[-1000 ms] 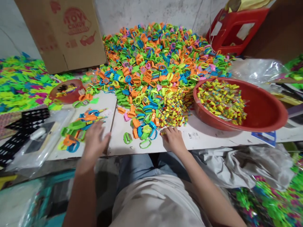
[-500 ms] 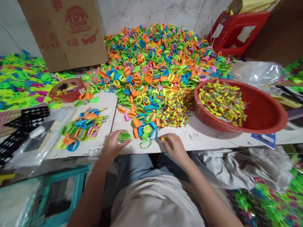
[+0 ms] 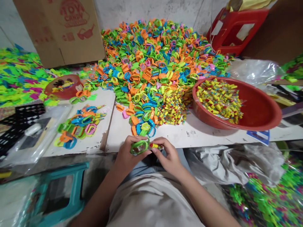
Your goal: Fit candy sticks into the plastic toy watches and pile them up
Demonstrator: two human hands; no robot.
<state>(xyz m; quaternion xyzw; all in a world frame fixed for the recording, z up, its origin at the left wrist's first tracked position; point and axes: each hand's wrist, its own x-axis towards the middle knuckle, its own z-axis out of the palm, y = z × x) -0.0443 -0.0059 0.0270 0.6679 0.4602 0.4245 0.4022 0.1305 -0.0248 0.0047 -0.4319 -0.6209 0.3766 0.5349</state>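
The step in hand looked like bringing two pieces together. The left hand (image 3: 129, 154) held a green toy watch (image 3: 138, 144), its fingers curled around the band. The right hand (image 3: 169, 155) had thumb and forefinger pinched nearly together on a yellow tube (image 3: 155, 146), its red end pointing left toward the watch. Both pieces were at the near edge of the tabletop (image 3: 123, 134), close to each other; whether they touched was hard to tell. The next move seemed to call for steady grips and lining up the tube's end with the band.

A small stack of watches (image 3: 80, 124) lay on the left, with bare surface between it and the hands, crossed by a seam. Just beyond the fingers, loose watches from the large heap (image 3: 151, 60) came close to the near edge, leaving little room ahead. The tube pile (image 3: 174, 108) sat to the far right of the hands, and right of it a bare strip ran in front of the red basin (image 3: 259, 108).
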